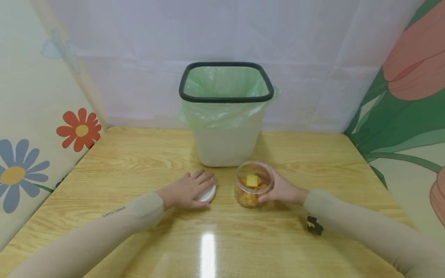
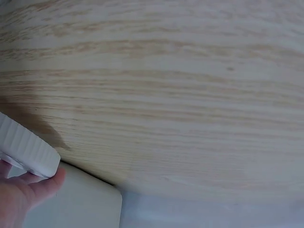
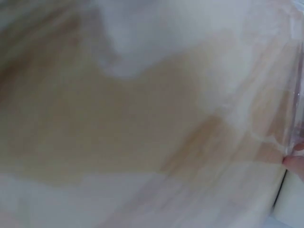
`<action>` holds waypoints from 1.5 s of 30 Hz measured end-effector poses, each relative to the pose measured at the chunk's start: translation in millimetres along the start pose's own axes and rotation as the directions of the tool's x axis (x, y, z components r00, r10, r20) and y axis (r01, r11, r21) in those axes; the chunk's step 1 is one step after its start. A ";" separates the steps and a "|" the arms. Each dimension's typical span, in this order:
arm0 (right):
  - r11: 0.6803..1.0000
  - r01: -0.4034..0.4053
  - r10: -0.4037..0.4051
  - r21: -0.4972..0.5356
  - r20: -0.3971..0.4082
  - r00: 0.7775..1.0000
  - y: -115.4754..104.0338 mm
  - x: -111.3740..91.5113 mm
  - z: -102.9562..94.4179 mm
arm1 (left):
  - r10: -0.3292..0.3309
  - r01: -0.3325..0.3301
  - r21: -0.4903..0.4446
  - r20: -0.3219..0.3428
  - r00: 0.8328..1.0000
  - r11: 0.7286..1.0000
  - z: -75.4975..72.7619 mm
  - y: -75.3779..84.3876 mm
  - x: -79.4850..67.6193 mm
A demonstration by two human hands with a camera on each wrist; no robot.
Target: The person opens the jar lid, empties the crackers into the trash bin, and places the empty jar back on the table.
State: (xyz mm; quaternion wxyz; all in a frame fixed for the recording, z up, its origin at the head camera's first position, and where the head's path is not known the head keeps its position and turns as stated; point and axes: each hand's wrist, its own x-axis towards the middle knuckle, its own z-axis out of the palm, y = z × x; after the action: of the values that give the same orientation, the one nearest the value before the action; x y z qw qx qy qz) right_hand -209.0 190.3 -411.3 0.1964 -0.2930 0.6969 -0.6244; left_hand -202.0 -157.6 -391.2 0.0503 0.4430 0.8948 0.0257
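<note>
My left hand rests palm down over a round white lid, its fingers reaching across the top and the thumb by the near rim. In the left wrist view the lid's ribbed side shows close to the wood, with fingertips lying on its top. To the right stands a clear round jar without a cover, partly filled with orange snack pieces and a yellow square piece. My right hand grips the jar from its right side. Only its fingertips and the jar's wall enter the right wrist view.
A white bin with a black rim and green bag stands behind the jar, near the back wall. Beside the right sleeve lies a small black thing with a yellow mark. The wooden table reflects a bright light in front.
</note>
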 end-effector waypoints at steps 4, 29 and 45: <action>1.000 -0.004 0.004 -0.002 -0.011 1.000 -1.0 1.6 0.7 | 0.003 -0.003 -0.003 0.014 1.000 1.000 0.2 -2.6 1.3; 1.000 0.002 -0.002 -0.009 -0.042 0.999 -5.5 3.8 7.2 | -0.025 0.025 -0.025 0.012 1.000 0.999 0.4 5.8 0.9; 0.998 -0.023 0.020 -0.053 -0.058 0.998 1.3 4.5 4.3 | -0.122 0.114 -0.108 -0.063 0.991 0.988 -1.3 -7.5 -18.9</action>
State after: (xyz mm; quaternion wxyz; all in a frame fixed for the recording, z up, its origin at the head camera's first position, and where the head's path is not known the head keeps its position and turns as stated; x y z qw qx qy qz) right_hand -209.8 184.2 -412.8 0.1751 -0.2724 0.7219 -0.6116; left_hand -196.7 -177.2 -389.3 0.0435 0.3848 0.9181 0.0848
